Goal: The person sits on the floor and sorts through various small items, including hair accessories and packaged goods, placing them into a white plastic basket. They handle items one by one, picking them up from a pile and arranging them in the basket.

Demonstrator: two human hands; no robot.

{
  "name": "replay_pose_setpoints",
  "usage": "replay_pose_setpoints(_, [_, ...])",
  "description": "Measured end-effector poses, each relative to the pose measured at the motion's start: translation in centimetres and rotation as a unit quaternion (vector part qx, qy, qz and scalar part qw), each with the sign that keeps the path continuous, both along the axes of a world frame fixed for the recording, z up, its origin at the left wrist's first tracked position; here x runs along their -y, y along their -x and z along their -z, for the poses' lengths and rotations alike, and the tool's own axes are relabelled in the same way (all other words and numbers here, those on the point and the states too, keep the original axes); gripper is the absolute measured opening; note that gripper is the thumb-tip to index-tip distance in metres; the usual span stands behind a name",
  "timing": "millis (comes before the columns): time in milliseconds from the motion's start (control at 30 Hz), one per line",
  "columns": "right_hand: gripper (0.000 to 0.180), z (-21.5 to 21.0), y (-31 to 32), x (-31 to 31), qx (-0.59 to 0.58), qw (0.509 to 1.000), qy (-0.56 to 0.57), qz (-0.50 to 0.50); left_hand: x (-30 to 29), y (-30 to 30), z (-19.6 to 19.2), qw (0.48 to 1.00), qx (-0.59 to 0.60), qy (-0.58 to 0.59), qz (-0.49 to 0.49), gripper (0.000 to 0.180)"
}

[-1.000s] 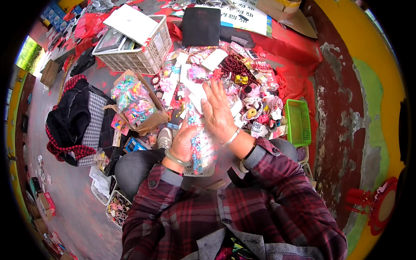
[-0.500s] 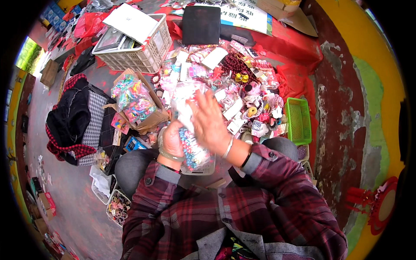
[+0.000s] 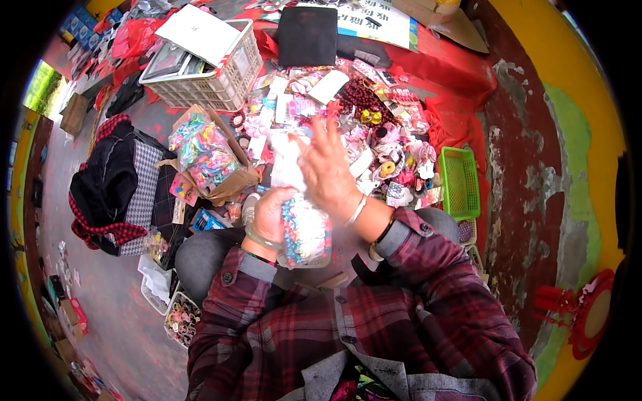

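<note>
My left hand (image 3: 270, 217) is closed round the side of a clear plastic bag (image 3: 306, 230) filled with small blue, pink and white pieces, whose exact kind I cannot make out. The bag's pale upper part (image 3: 286, 164) rises past my left thumb, between the two hands. My right hand (image 3: 328, 174) is beside it on the right, fingers stretched and a little apart, smeared by motion. Whether its palm touches the bag is hidden. Ahead of both hands lies a pile of hair accessories and packaged trinkets (image 3: 394, 157).
At the left stands a cardboard box (image 3: 231, 184) of colourful bagged pieces, with a white crate (image 3: 231, 87) behind it. A green basket (image 3: 459, 184) is on the right. Dark clothing (image 3: 103, 190) lies at far left; a small basket of hair ties (image 3: 182, 321) sits by my left knee.
My right hand's fingers have lifted and spread from lying across the bag's upper part. The left hand keeps its hold, and the bag's coloured pieces show more fully.
</note>
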State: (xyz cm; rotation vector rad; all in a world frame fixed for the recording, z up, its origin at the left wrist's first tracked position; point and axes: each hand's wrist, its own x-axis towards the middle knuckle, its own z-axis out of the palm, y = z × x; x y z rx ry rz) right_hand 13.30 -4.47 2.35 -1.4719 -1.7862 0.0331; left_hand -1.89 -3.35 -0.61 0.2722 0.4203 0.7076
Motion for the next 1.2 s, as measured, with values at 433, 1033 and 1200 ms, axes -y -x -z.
replay_pose_setpoints(433, [0.032, -1.4, -4.6, -0.9, -0.584, 0.810, 0.032, 0.043, -0.5, -0.3, -3.2, 0.996, 0.073, 0.038, -0.025, 0.050])
replay_pose_setpoints(1033, [0.053, -2.0, 1.8, 3.2, 0.059, 0.982, 0.118, -0.138, -0.7, 0.5, 0.5, 0.996, -0.037, -0.013, -0.075, 0.050])
replay_pose_setpoints(1200, [0.045, -1.2, -1.9, 0.0, -0.079, 0.993, 0.038, -0.075, 0.3, -0.3, 0.2, 0.998, 0.014, 0.031, 0.045, 0.058])
